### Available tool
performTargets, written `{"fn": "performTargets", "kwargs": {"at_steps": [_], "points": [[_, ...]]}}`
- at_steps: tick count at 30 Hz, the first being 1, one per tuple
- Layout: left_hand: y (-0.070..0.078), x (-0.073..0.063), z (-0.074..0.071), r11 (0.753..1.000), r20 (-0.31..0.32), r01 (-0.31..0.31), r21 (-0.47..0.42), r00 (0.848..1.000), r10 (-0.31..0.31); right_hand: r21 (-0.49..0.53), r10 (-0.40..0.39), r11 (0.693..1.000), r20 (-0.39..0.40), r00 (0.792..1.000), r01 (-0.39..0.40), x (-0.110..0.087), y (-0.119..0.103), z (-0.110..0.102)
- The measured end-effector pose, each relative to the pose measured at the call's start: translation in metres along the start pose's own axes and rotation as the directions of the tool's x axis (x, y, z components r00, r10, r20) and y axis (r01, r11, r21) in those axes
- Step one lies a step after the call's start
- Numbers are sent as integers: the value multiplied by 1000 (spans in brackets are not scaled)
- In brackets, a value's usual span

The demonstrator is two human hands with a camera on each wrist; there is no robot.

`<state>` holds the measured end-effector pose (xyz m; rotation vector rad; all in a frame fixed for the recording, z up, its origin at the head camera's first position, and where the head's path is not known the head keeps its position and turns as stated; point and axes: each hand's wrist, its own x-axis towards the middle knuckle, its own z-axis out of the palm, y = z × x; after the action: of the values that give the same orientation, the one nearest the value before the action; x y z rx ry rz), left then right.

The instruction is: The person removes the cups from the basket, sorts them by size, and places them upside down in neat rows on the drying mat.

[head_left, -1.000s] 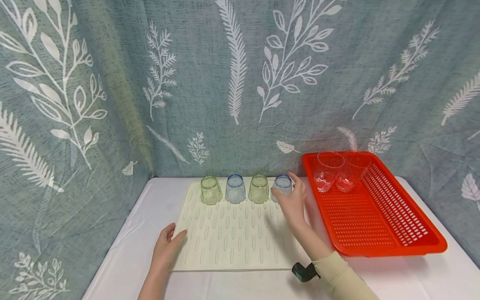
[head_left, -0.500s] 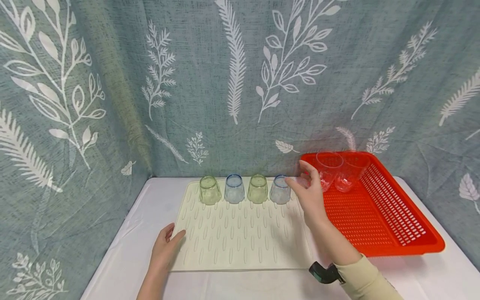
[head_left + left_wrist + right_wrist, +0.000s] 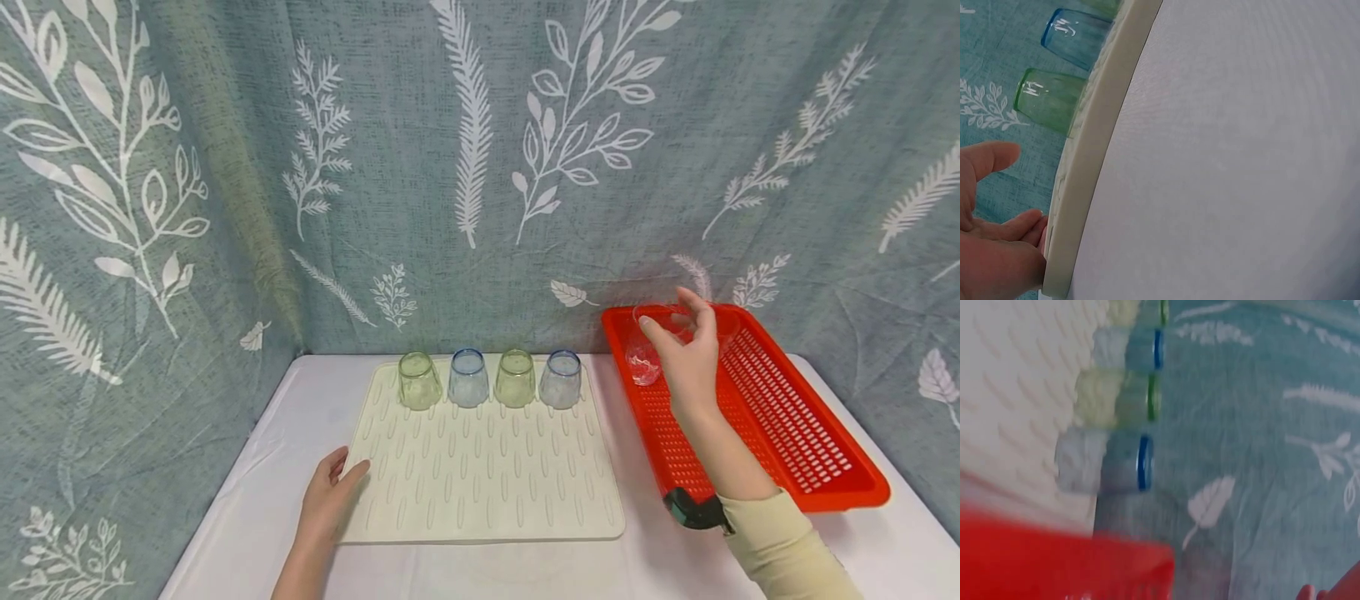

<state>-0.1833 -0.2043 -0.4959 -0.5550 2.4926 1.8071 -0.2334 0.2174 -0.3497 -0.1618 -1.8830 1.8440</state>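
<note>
My left hand (image 3: pixel 327 500) rests at the left edge of the cream ribbed mat (image 3: pixel 487 492), thumb and fingers spread apart; in the left wrist view its fingertips meet the mat's side (image 3: pixel 1085 187). My right hand (image 3: pixel 690 358) is over the red basket, thumb and fingers parted beside the rims of two clear glasses. One clear glass (image 3: pixel 642 363) shows left of the hand; the other is mostly hidden behind it. Along the mat's back edge stand two green glasses (image 3: pixel 420 383) (image 3: pixel 515 382) and two blue glasses (image 3: pixel 468 382) (image 3: pixel 561 383), alternating and bottom up.
The red basket (image 3: pixel 840 479) with slotted walls stands right of the mat on a white-covered table (image 3: pixel 255 517). A patterned teal curtain (image 3: pixel 420 167) hangs close behind and at the sides. A dark device (image 3: pixel 693 510) is strapped at the right wrist.
My right hand has left the rightmost blue glass and moved right to the clear glasses in the basket. That blue glass stays on the mat. The left hand has barely moved.
</note>
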Motion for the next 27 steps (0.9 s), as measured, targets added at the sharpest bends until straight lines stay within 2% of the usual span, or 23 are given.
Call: {"fn": "performTargets", "kwargs": {"at_steps": [4, 7, 10, 15, 22, 27], "points": [[0, 0, 0, 1000, 0, -8, -7, 1000, 8, -54, 13, 998, -63, 998, -16, 15, 4, -16], [-1, 1, 0, 1000, 3, -13, -11, 1000, 13, -141, 34, 989, -107, 994, -49, 27, 9, -28], [-2, 1, 0, 1000, 4, -13, -11, 1000, 13, -238, 63, 966, -144, 988, -96, 39, 18, -39], [-2, 0, 0, 1000, -8, -5, -2, 1000, 5, -370, 112, 912, -186, 976, -175, 56, 35, -54], [-1, 0, 1, 1000, -27, -8, 0, 1000, 8, -413, 264, 853, -187, 946, -319, 72, 55, -66], [0, -1, 1, 1000, -24, -12, -6, 1000, 12, -431, 332, 822, -169, 928, -373, 76, 68, -74]]}}
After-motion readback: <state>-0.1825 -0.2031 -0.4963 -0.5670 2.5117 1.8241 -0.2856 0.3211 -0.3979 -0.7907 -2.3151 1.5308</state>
